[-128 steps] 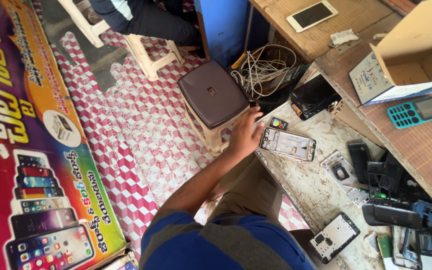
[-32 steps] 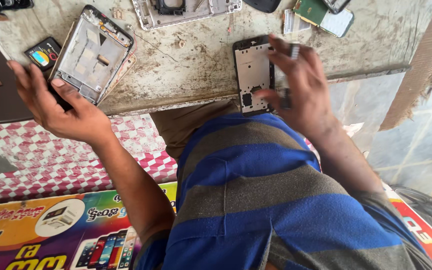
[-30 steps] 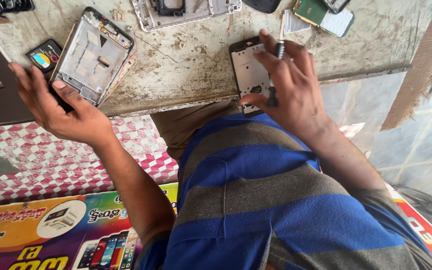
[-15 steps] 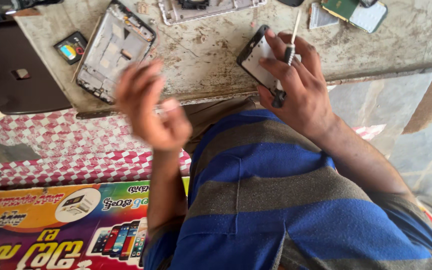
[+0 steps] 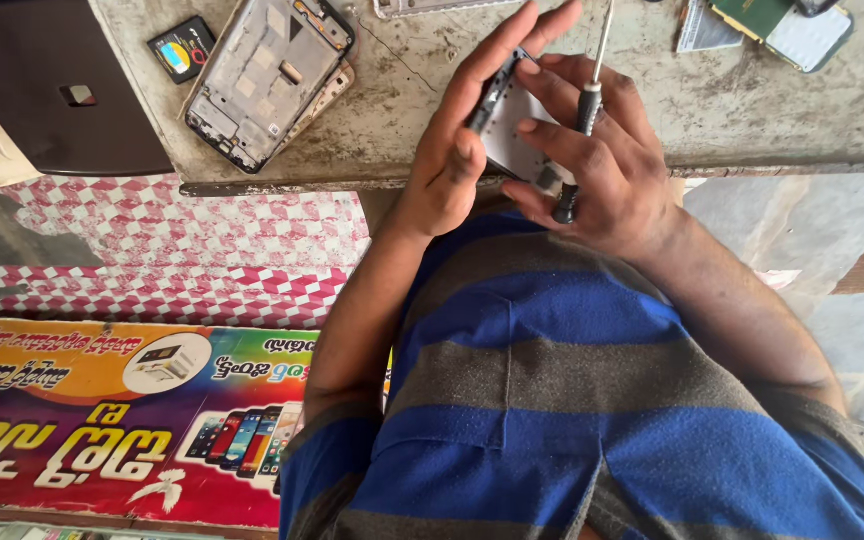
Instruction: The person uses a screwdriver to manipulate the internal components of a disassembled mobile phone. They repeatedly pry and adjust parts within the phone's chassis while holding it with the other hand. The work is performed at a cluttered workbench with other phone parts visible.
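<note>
At upper centre of the frame, our left hand [image 5: 462, 150] and right hand [image 5: 602, 165] together held a thin, pale rectangular phone frame with a dark edge [image 5: 512, 125] just above the near edge of the worn grey desk [image 5: 402, 110]. The left grip was pinched on the frame's left edge, thumb beneath and fingers reaching over the top. The right grip was closed on the frame's other side and also trapped a slim screwdriver with a black handle and metal shaft [image 5: 587, 110] between its fingers, shaft pointing up-frame. We judged the frame light, stiff but easily bent and fragile, best taken by its long edges rather than its face. Most of the frame lay hidden behind our fingers; the screwdriver tip was cut off at the top. At upper left lay a larger stripped grey phone chassis [image 5: 267, 75] and a small black battery with a coloured label [image 5: 182, 50].
</note>
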